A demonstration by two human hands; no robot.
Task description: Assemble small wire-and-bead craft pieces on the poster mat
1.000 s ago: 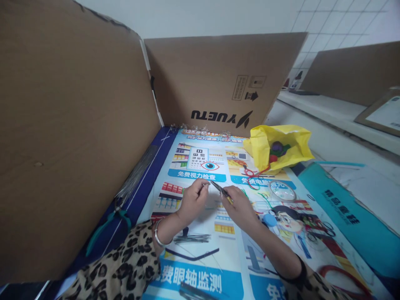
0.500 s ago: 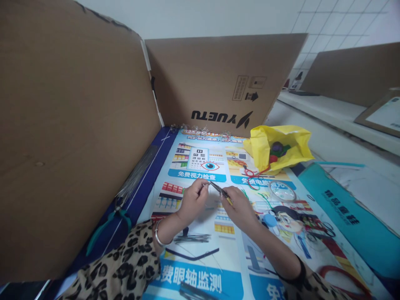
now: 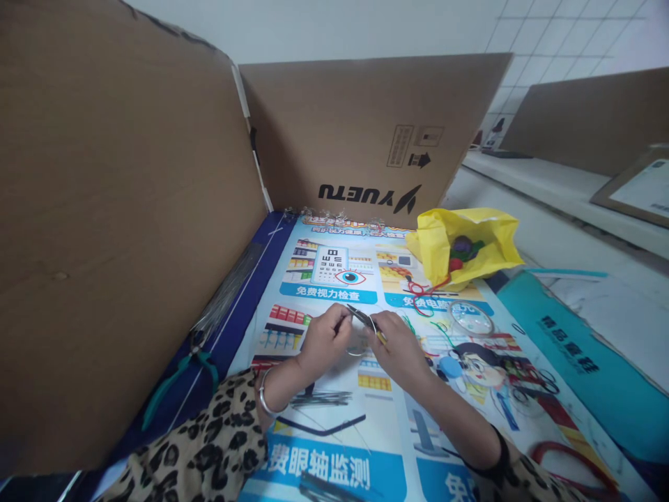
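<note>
Over the middle of the printed sheet, my right hand (image 3: 394, 346) is wrapped round needle-nose pliers (image 3: 360, 315) with a bit of yellow handle showing. The jaws point left and reach the fingertips of my left hand (image 3: 325, 339). Those left fingers are pinched together on a thin silvery wire (image 3: 356, 354), part of which curves below and between the hands. The wire's ends are hidden by the fingers. Short dark wire pieces (image 3: 321, 399) lie on the sheet just below my left hand.
Teal-handled pliers (image 3: 180, 380) and a bundle of long wires (image 3: 228, 289) lie along the left cardboard wall (image 3: 120, 230). A yellow bag (image 3: 436, 240) with coloured balls stands back right, near red cord (image 3: 421, 296) and a clear tape roll (image 3: 470, 319). Twisted wire pieces (image 3: 334, 215) line the back.
The pliers and both hands have shifted slightly, with the left fingers curled a little lower. A curved wire now shows more plainly beneath the hands.
</note>
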